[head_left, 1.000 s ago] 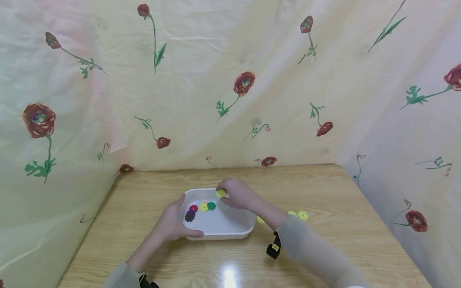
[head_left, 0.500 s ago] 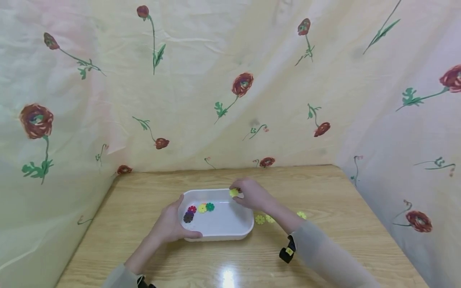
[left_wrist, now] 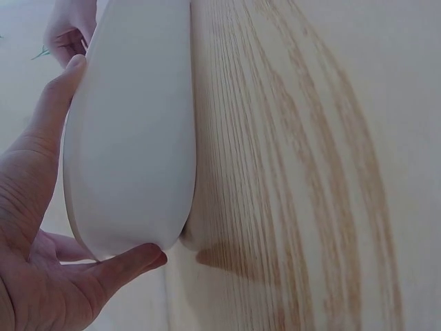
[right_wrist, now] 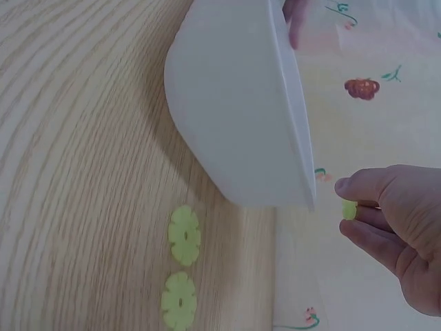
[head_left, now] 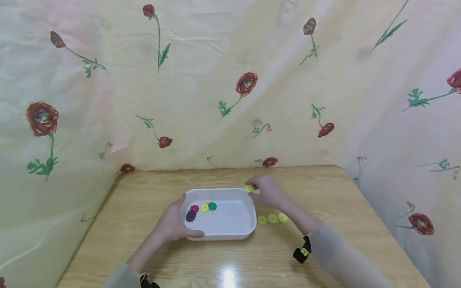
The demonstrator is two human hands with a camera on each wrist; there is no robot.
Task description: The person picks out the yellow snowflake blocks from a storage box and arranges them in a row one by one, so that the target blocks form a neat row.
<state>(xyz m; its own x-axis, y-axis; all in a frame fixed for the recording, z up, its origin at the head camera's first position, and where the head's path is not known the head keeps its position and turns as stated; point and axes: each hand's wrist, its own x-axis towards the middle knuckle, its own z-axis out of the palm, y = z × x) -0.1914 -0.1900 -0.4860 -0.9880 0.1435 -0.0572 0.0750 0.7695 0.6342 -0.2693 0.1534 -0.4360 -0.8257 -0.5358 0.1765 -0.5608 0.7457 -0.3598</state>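
Tray (head_left: 230,220), white and rounded at the corners, stood on a wood-grained table (head_left: 201,264) in front of a flowered cloth (head_left: 198,80). The left hand (head_left: 173,224) gripped its left end, the thumb laid along the near rim and a fingertip showing at the far left corner; the left wrist view showed this grip from the tray's outer side. The right hand (head_left: 268,193) pinched a yellow flower-shaped piece (head_left: 249,188) between thumb and fingers, raised beside the tray's far right corner; in the right wrist view a gap separated hand and rim.

Inside the tray, toward its left end, lay two groups of similar pieces. Nearest the left hand, a red piece (head_left: 194,208), a purple piece (head_left: 192,213) and a dark brown piece (head_left: 190,217) overlapped; just to their right, a second yellow piece (head_left: 204,207) adjoined a green piece (head_left: 212,206). On the table, just right of the tray, three yellow pieces (head_left: 272,218) formed a row, the farthest right partly covered by the right forearm. Grey sleeves (head_left: 345,256) and black wrist straps (head_left: 301,253) were visible on both arms.
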